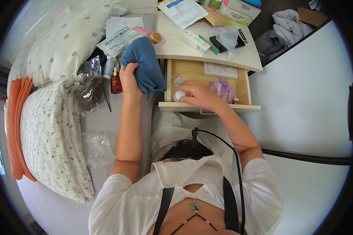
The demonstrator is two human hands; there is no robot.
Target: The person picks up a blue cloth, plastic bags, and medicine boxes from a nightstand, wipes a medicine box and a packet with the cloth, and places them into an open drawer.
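My left hand point(128, 77) grips a bunched blue cloth point(144, 64), held up beside the open wooden drawer point(206, 106) of a bedside table. My right hand point(200, 95) reaches into the drawer's front left corner, with its fingers on a small round white container point(179, 95). Inside the drawer lie a purple pouch point(224, 90), a flat white box point(220, 70) and a small clear item point(177, 81).
The tabletop point(172, 45) carries papers, white boxes, a black device under clear plastic and a brown-capped jar point(155, 37). Small bottles point(116, 81) and crumpled plastic wrap point(88, 84) lie on the bed by patterned pillows point(51, 129). An orange cloth point(15, 125) sits far left.
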